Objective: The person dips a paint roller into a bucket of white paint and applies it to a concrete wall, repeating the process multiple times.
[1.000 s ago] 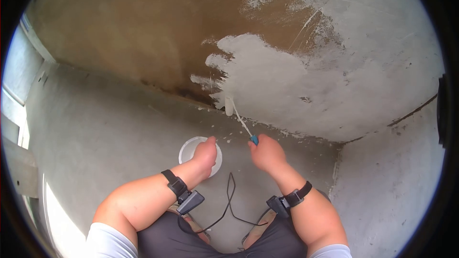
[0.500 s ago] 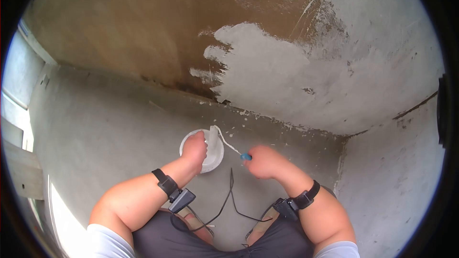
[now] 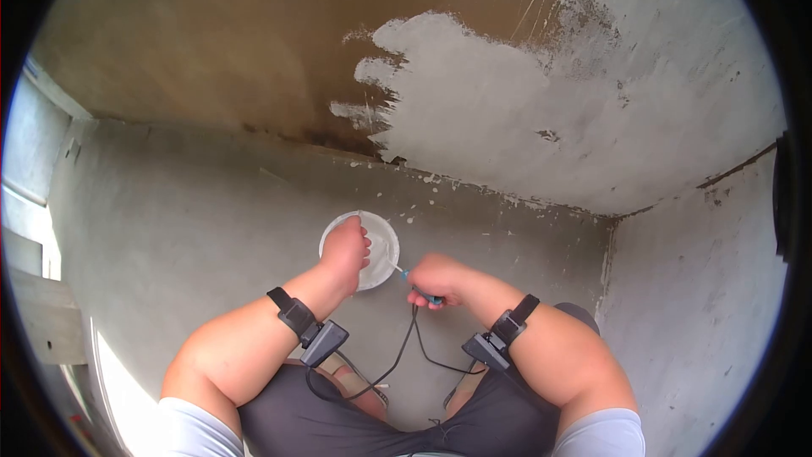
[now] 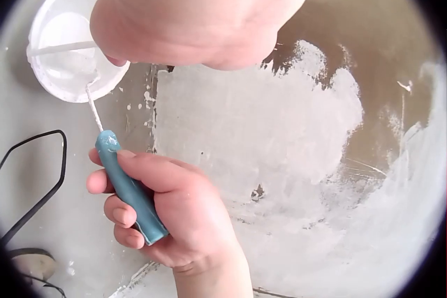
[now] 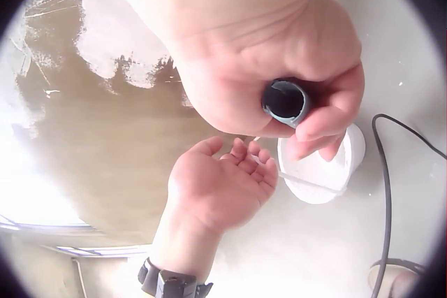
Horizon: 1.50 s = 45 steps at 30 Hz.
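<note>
My left hand [image 3: 345,254] grips the thin handle of a small white bucket [image 3: 392,241], its fingers curled in the right wrist view. White paint shows inside the bucket. In my right hand [image 3: 436,278] is a small paint roller; its blue handle [image 4: 129,190] lies across the curled fingers, with the thumb along it. The roller's paint-coated rod [image 4: 95,111] runs to the bucket, and the roller head is hidden inside. From the right wrist view, the hollow butt end [image 5: 286,102] of that handle faces the camera.
Ahead stands a wall with a white painted patch [image 3: 474,93] and a bare brown area [image 3: 237,42] to its left. White drips dot the grey floor [image 3: 211,195] along its foot. A side wall [image 3: 685,313] rises at right. A black cable [image 3: 396,372] hangs between the wrists.
The roller has come off the wall's lower edge, back and down into the bucket. My right hand has drawn closer to the left, which still holds the bucket.
</note>
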Tool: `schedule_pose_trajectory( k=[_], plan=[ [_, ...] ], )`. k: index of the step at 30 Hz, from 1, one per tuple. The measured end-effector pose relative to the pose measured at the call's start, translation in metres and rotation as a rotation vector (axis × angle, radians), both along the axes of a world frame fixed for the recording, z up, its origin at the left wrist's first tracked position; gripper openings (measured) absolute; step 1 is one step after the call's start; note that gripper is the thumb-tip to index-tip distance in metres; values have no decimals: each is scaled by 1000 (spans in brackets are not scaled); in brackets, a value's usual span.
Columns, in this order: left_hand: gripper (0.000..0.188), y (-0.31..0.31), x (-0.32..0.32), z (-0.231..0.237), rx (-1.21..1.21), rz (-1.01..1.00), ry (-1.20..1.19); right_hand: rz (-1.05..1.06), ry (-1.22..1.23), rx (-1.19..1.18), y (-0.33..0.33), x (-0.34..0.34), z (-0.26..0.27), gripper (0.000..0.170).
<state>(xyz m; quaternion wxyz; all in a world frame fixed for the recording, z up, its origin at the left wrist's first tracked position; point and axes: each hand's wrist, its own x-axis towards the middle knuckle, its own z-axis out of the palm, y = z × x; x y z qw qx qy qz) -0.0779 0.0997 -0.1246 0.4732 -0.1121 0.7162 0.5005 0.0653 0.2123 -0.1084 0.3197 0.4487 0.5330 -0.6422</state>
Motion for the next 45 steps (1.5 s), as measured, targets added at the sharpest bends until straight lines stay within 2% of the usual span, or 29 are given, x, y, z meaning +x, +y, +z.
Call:
schedule_pose_trajectory(
  k=[15,29,37,45],
  plan=[
    [35,-2,-3,9,-46,-3,-2,-52,-41,-49,0,-22,-28,21],
    [36,-2,-3,6,-51,10,-15,-92,64,-97,2,-24,-26,22],
    [35,4,-2,8,-51,-15,-12,-129,3,-99,5,-23,-7,18],
    [35,2,-2,9,-38,-22,11,-143,-41,-86,3,-23,-15,18]
  ],
)
